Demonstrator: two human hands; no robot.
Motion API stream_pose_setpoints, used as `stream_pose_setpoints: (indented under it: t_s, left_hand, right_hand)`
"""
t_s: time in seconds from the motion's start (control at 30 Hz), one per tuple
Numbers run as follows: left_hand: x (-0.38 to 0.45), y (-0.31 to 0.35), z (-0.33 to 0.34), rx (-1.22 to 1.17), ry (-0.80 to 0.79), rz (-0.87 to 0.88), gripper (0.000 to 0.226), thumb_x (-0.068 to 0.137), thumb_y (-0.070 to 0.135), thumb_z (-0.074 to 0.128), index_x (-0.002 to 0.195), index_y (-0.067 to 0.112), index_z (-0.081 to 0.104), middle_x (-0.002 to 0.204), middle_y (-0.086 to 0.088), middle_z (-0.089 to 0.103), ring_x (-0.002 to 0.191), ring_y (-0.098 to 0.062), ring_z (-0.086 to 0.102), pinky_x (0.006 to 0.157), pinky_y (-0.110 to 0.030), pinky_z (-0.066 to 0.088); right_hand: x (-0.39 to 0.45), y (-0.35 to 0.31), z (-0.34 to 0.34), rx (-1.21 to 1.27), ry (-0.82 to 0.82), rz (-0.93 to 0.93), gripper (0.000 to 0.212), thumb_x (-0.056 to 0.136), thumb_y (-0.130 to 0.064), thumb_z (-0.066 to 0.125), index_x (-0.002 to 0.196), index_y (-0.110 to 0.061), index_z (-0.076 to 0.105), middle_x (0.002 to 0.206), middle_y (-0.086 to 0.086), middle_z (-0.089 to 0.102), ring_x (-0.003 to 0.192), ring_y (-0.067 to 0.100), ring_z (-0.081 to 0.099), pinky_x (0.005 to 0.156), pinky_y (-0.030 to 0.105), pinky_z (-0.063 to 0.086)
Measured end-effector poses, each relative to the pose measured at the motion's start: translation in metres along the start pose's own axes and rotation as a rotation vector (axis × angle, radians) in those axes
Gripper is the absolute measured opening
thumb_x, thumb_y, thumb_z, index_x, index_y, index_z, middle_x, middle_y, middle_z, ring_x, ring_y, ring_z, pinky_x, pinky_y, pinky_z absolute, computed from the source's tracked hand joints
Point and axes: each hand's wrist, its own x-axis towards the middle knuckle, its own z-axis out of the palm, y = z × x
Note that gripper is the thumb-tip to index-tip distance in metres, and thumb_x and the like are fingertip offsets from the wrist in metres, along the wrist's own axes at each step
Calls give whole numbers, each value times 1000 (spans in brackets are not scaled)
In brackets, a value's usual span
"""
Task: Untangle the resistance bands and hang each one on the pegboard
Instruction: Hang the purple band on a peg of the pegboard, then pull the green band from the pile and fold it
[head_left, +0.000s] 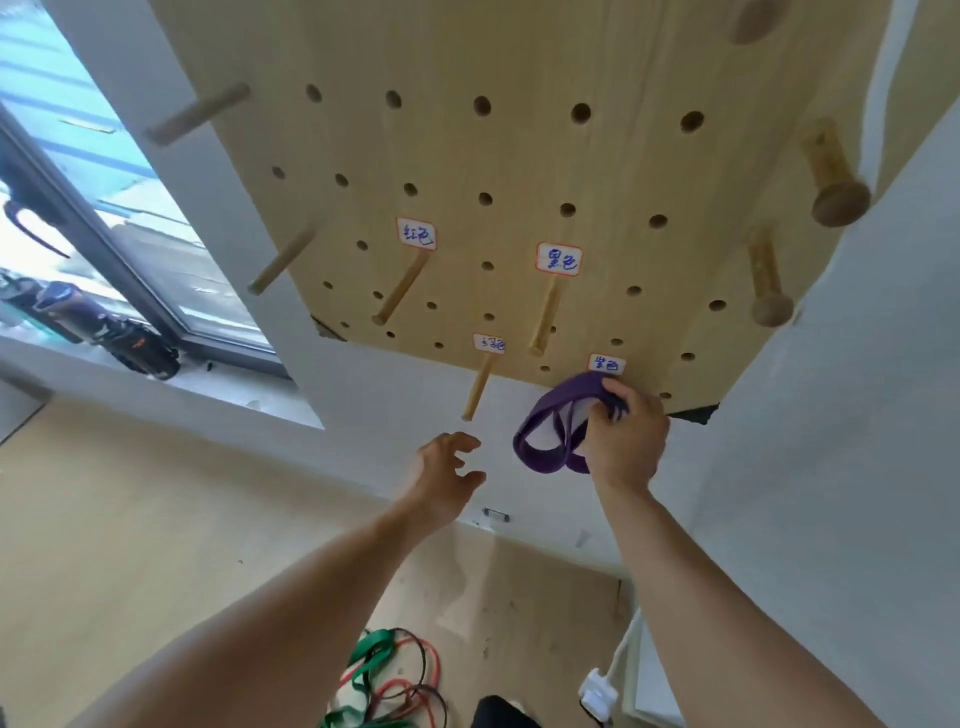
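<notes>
Pale wooden pegboard (519, 156) ahead: right hand (626, 439) pinches the purple rubber resistance band (545, 436) at its peg, left hand (441, 467) loose and empty; green, red and black bands (395, 680) below lie tangled, unhung.

Surroundings: window, sill and floor.
A window (67, 156) is seen at left above a white sill (156, 384), on which dark cylindrical objects (98, 327) are laid. A white plug (600, 693) is seen low beside the white wall (857, 415), above a pale wood floor (156, 519).
</notes>
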Motion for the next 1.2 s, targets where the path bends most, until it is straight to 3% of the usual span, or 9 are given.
stream_pose_setpoints:
  t_s: [0.13, 0.27, 0.43, 0.57, 0.7, 0.8, 0.93, 1.1, 1.2]
  left_hand:
    - [-23, -42, -22, -4, 57, -33, 38, 86, 17, 78, 122, 23, 67, 124, 2, 66, 97, -14, 64, 84, -33, 57]
    - [-51, -80, -45, 23, 64, -86, 41, 87, 25, 76, 126, 25, 64, 125, 7, 65, 101, -13, 66, 87, -31, 55]
    - [-97, -138, -81, 43, 46, -95, 43, 91, 29, 73, 132, 23, 61, 128, 5, 64, 101, -10, 63, 82, -22, 48]
    - [-143, -198, -107, 30, 26, -128, 42, 92, 30, 71, 132, 23, 61, 130, 5, 66, 107, -12, 66, 89, -29, 54]
    - [-192, -270, -117, 3, -15, -205, 41, 92, 29, 71, 131, 23, 62, 128, 6, 66, 107, -12, 65, 93, -31, 54]
    - [-223, -323, -110, 1, -81, -278, 43, 91, 29, 70, 133, 22, 61, 130, 5, 66, 110, -14, 65, 98, -34, 53]
    - [-257, -370, -91, -41, -186, -388, 44, 91, 26, 68, 134, 19, 60, 131, 1, 65, 114, -21, 65, 98, -39, 54]
    - [-276, -399, -57, -60, -231, -474, 37, 90, 25, 67, 126, 17, 64, 126, 2, 68, 111, -19, 66, 97, -35, 53]
    - [-277, -416, -28, -77, -233, -517, 32, 91, 22, 66, 122, 18, 65, 122, 2, 69, 108, -21, 66, 94, -37, 54]
  right_hand:
    - [-57, -22, 23, 81, 1, -258, 25, 91, -7, 66, 113, -16, 73, 121, 2, 69, 118, 19, 58, 107, 44, 47]
    - [-134, -36, 52, 99, -322, -374, 23, 96, -11, 62, 115, -21, 70, 123, -7, 63, 122, 11, 55, 106, 25, 43]
    - [-214, -36, 83, -10, -636, -237, 19, 99, -21, 61, 116, -29, 68, 120, -14, 60, 112, 7, 58, 99, 30, 52]
    - [-278, -24, 109, -105, -691, -210, 19, 96, -16, 66, 111, -27, 71, 119, -7, 66, 95, 9, 62, 91, 29, 54]
    - [-355, 1, 136, -187, -745, -122, 21, 92, -16, 66, 106, -31, 71, 113, -10, 66, 91, 10, 66, 90, 32, 55]
    - [-411, 26, 151, -272, -833, -70, 22, 93, -19, 63, 110, -30, 71, 117, -11, 63, 89, 8, 63, 86, 25, 49]
    - [-469, 62, 160, -283, -872, 99, 20, 91, -21, 64, 106, -32, 71, 114, -7, 70, 100, 14, 67, 88, 28, 52]
    - [-496, 106, 155, -337, -911, 174, 22, 92, -20, 64, 111, -26, 73, 111, -6, 73, 97, 15, 67, 86, 30, 54]
    - [-497, 147, 162, -399, -1003, 210, 22, 94, -25, 64, 114, -27, 71, 115, -5, 73, 97, 15, 65, 80, 25, 47]
